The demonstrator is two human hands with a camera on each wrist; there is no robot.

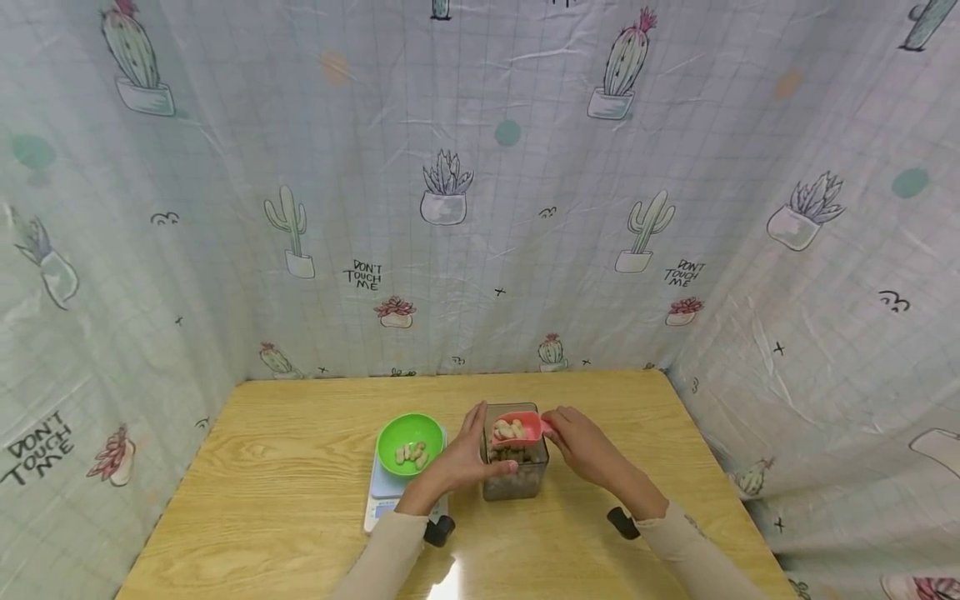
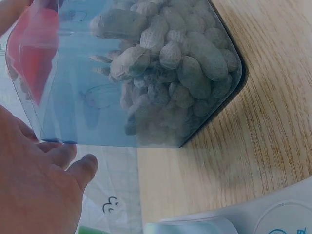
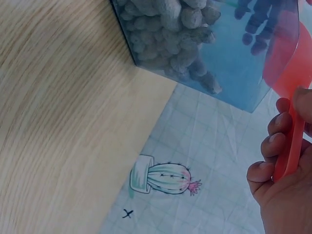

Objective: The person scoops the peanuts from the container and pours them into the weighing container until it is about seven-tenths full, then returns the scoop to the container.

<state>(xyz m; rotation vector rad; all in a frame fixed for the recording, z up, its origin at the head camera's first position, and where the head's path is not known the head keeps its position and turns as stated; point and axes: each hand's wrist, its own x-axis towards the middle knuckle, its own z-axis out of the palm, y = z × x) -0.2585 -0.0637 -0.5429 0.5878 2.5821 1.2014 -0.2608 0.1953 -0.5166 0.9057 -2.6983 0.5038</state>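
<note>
A clear, dark-tinted plastic container [image 1: 513, 485] stands upright on the table, partly filled with unshelled peanuts [image 2: 200, 73]. My left hand [image 1: 467, 457] holds its upper left side, thumb across the front and fingertips against the wall. Over the container's mouth, my right hand [image 1: 581, 442] grips the handle of a red scoop [image 1: 531, 425] with curled fingers. Several peanuts [image 1: 508, 429] lie in the scoop. Left of the container, a green bowl [image 1: 387, 446] with several peanuts in it sits on a white kitchen scale [image 1: 372, 504]; my left forearm partly hides the scale.
The wooden table [image 1: 292, 450] meets a cactus-print curtain [image 1: 465, 275] at its back edge, and more of this cloth hangs at both sides. Each wrist carries a black camera mount [image 1: 622, 522].
</note>
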